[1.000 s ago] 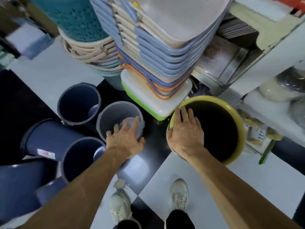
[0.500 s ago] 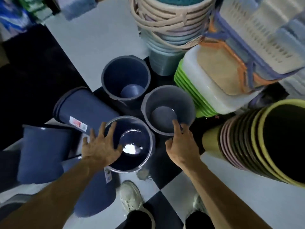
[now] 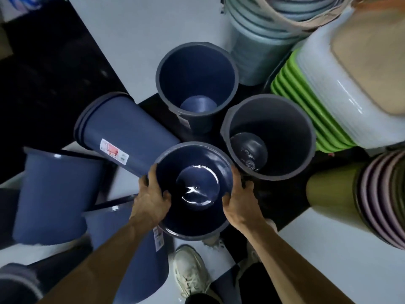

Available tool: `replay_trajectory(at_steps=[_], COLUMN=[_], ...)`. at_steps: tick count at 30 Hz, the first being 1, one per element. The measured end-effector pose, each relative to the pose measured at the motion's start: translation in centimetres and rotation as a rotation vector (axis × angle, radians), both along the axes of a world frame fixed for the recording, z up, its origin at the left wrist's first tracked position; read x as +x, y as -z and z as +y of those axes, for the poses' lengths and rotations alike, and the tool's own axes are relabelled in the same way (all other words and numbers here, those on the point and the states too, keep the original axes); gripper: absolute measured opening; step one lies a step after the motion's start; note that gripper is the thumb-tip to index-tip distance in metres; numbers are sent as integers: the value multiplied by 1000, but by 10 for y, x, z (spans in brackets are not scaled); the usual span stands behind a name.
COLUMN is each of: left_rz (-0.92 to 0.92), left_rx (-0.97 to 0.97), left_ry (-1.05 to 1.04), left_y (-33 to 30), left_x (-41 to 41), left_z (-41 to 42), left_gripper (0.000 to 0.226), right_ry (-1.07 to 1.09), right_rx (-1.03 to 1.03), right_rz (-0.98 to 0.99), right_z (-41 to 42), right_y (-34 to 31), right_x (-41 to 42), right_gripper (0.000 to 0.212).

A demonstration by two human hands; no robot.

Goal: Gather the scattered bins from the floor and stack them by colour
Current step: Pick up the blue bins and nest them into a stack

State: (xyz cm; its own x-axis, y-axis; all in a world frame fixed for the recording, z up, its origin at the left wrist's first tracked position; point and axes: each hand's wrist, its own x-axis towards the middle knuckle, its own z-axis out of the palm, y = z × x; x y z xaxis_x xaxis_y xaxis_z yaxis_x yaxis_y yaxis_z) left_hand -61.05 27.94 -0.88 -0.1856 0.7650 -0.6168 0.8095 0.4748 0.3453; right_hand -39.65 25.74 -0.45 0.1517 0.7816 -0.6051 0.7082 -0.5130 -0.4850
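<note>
A dark blue round bin (image 3: 195, 172) stands upright right in front of me, its glossy bottom showing. My left hand (image 3: 151, 196) grips its left rim and my right hand (image 3: 237, 199) grips its right rim. Beyond it stand two more upright bins: a blue one (image 3: 197, 80) and a greyer one (image 3: 269, 128) to its right. Blue bins lie on their sides at the left: a nested pair with a label (image 3: 118, 130), another bin (image 3: 52, 194), and one under my left arm (image 3: 135, 266).
A tilted stack of olive, pink and yellow bins (image 3: 361, 198) is at the right. Green and white tubs (image 3: 324, 110) and pale stacked buckets (image 3: 252, 47) crowd the back right. My shoes (image 3: 190, 273) stand on the black-and-white tiled floor (image 3: 140, 36).
Both hands have closed on the near blue bin's rim; the right hand came over from the grey bin. The view has tipped down and moved closer to the bins.
</note>
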Motion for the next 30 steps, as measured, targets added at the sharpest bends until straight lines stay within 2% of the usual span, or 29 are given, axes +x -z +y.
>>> replay_trajectory(at_steps=[5,9,15,20,26,30], left_rz=[78,155,123,111,30,-14], left_rx=[103,168,231,339,545,613], left_ry=[-79,-132,-318,-285,-235,-202], left_y=[-18,-56,-131,-195,-256,-278], left_x=[2,2,0,11,52,100], left_z=[3,8,31,57,91,110], left_gripper=[60,52,42,40,39,43], right_ry=[-38,-17,74,134,253,260], right_rx=[42,99,151,253,528,593], right_rz=[-39,-24,21,-2,-186,-295], right_z=[3,11,39,68,96,104], right_y=[-18,-57,-139,-204,-267,-279], right_x=[1,-1,2,14,50,92], right_gripper=[89,79,63,51,38,50])
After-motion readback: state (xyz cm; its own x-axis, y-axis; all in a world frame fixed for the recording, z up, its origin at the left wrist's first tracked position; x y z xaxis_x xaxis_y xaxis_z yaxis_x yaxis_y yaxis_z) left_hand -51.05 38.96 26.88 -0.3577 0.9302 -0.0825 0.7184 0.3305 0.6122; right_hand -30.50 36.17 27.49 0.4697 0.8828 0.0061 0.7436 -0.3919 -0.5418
